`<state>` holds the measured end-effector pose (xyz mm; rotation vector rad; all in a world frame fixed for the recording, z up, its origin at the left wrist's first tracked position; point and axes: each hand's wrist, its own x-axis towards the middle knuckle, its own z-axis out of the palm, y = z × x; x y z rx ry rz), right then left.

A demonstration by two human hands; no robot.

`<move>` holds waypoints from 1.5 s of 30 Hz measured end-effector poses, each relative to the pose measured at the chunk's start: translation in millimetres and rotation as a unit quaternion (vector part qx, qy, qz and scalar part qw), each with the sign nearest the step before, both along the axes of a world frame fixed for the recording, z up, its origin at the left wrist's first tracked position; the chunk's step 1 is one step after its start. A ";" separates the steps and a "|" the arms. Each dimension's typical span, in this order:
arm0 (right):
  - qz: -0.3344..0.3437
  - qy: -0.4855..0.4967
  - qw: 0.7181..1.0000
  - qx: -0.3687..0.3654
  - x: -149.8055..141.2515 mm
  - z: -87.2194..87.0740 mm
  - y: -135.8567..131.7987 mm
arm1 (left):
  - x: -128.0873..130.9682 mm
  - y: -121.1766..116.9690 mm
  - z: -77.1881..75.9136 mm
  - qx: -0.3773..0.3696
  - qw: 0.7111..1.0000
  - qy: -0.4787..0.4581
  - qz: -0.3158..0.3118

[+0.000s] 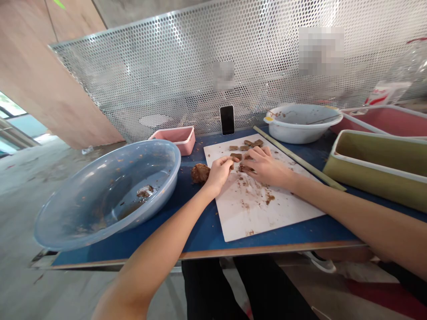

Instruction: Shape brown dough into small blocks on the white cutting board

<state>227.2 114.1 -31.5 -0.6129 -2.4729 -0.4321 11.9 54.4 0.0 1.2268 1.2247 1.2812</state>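
Observation:
My left hand (pixel 217 175) is closed at the left side of a white board (pixel 235 222), its fingertips pinching a small brown piece of clay (pixel 232 167). To its right, my right hand (pixel 267 165) rests low over the board, fingers curled around brown clay (pixel 247 169) that they partly hide. Several small clay blocks (pixel 234 148) lie on the board just beyond both hands. A bigger lump of clay (pixel 199 173) sits by the board's left edge, beside my left wrist. Crumbs and smears (pixel 269 198) mark the board nearer to me.
A large blue basin (pixel 80 200) with murky water stands left, a small pink tub (pixel 187 144) behind it. A phone (pixel 227 120) leans on the perforated metal panel (pixel 160 80). A pale stick (pixel 300 158), white basin (pixel 300 133), green trough (pixel 376 158) and pink trough (pixel 393 118) occupy the right.

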 end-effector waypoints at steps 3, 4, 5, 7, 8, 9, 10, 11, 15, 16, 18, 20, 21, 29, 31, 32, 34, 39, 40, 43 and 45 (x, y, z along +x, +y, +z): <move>-0.011 0.010 1.000 -0.005 -2.6 -1.7 0.1 | 0.2 0.9 -1.5 0.008 1.000 0.024 0.003; -0.015 0.011 1.000 -0.005 -3.4 -1.9 -0.2 | 0.1 1.1 -2.3 0.011 0.999 0.031 0.002; -0.019 0.011 1.000 -0.003 -4.0 -2.0 -0.6 | -0.1 1.3 -3.2 0.015 0.999 0.036 0.001; -0.026 0.007 1.000 0.001 -4.8 -1.9 -1.7 | -0.6 1.4 -4.9 0.022 0.999 0.040 -0.002; -0.028 0.005 1.000 0.003 -5.0 -1.7 -2.2 | -0.9 1.4 -5.7 0.024 0.999 0.040 -0.003; -0.030 0.005 1.000 0.005 -5.1 -1.6 -2.6 | -1.1 1.4 -6.2 0.025 0.999 0.040 -0.004; -0.031 0.006 0.999 0.006 -5.1 -1.6 -2.9 | -1.3 1.3 -6.6 0.026 0.999 0.039 -0.005; -0.032 0.008 0.999 0.006 -5.1 -1.7 -2.9 | -1.3 1.2 -6.8 0.025 0.999 0.038 -0.005; -0.023 0.014 1.000 0.011 -5.1 -4.0 -0.9 | -0.8 0.9 -6.0 0.021 0.999 0.035 -0.007; -0.021 0.016 1.000 0.013 -5.2 -4.9 0.0 | -0.6 0.8 -5.8 0.020 0.999 0.035 -0.006; -0.017 0.020 0.999 0.018 -5.4 -6.6 1.5 | -0.4 0.6 -5.6 0.017 0.999 0.033 -0.007; -0.014 0.021 0.999 0.020 -5.6 -7.7 2.4 | -0.4 0.4 -5.7 0.016 0.999 0.032 -0.009; -0.013 0.020 1.000 0.019 -5.7 -7.8 2.5 | -0.4 0.2 -5.8 0.016 0.999 0.031 -0.009; -0.010 0.015 1.000 -0.022 -5.6 -4.3 1.4 | 0.0 1.5 -7.7 0.015 0.999 0.039 -0.004; -0.017 0.024 0.999 -0.031 -4.9 -3.0 1.4 | -0.4 2.3 -7.9 0.018 0.999 0.049 -0.002; -0.022 0.030 0.999 -0.033 -4.7 -2.2 1.0 | -0.9 2.5 -7.8 0.020 0.998 0.056 -0.002; -0.030 0.042 0.998 -0.031 -4.2 -0.1 -0.5 | -2.5 2.2 -7.2 0.028 0.996 0.089 0.005; -0.028 0.048 0.998 -0.024 -0.5 5.7 -6.3 | -6.3 -3.0 -7.0 0.097 0.951 0.292 0.023; -0.028 0.050 0.998 -0.025 1.4 6.8 -6.7 | -6.3 -4.3 -8.0 0.113 0.938 0.328 0.016; -0.035 0.064 0.997 -0.033 9.6 10.4 -4.9 | -5.1 -6.5 -13.1 0.143 0.907 0.395 0.002; -0.046 0.079 0.995 -0.043 16.1 13.1 -2.1 | -4.6 -6.3 -17.4 0.147 0.897 0.416 0.000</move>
